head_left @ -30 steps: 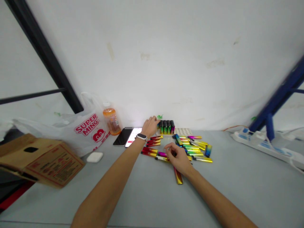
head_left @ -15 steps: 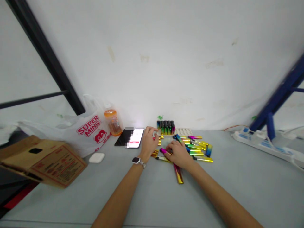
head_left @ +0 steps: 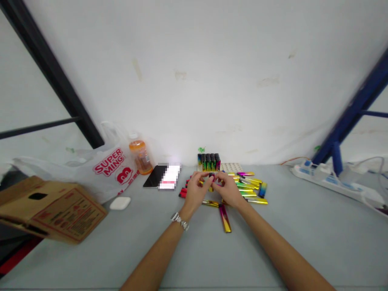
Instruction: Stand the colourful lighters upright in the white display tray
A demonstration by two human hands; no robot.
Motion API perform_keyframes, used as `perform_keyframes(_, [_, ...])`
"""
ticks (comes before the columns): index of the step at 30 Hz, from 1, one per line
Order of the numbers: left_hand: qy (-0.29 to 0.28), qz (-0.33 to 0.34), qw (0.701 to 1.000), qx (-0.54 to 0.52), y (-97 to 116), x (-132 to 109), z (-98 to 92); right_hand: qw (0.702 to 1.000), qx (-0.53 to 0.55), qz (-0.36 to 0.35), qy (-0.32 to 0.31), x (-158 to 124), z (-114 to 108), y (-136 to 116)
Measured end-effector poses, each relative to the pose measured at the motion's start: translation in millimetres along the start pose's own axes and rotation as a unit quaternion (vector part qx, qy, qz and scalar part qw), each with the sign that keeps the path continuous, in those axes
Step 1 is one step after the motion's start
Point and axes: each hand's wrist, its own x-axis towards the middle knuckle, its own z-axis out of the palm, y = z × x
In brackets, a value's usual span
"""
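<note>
My left hand and my right hand meet over the middle of the table, fingertips pinched on a small lighter with a dark, purplish top. The fingers hide most of its body. Around the hands lie several loose metallic lighters in yellow, green and pink, and a blue-yellow one at the right. Nearest me is a purple-gold lighter. Red-ended pieces show left of my left hand. Behind my hands, upright lighters with black tops stand in rows in a white holed tray.
Left of my hands are a tablet, an orange drink bottle, a white plastic bag, a small white case and an open cardboard box. A power strip with plugs lies at the right by a blue post.
My right hand has lifted off the loose lighters and come left to my left hand. My left hand has moved right and turned. The fingers of both now meet on one lighter.
</note>
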Motion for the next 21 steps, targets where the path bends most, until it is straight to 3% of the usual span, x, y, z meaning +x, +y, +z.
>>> perform_keyframes(7, [0.0,-0.019,0.997,-0.068,6,-6,4.1,0.999,0.035,0.016,0.009,-13,-3,1])
perform_keyframes(12, [0.025,-0.003,0.991,-0.132,21,-11,5.0,0.993,0.077,0.052,0.076,-14,-10,11])
perform_keyframes(16, [0.0,-0.069,0.977,-0.202,25,-16,8.8,0.986,0.098,0.077,0.11,-14,-11,14])
perform_keyframes(21, [-0.039,-0.123,0.972,-0.199,28,-16,8.5,0.989,0.089,0.075,0.087,-16,-7,9])
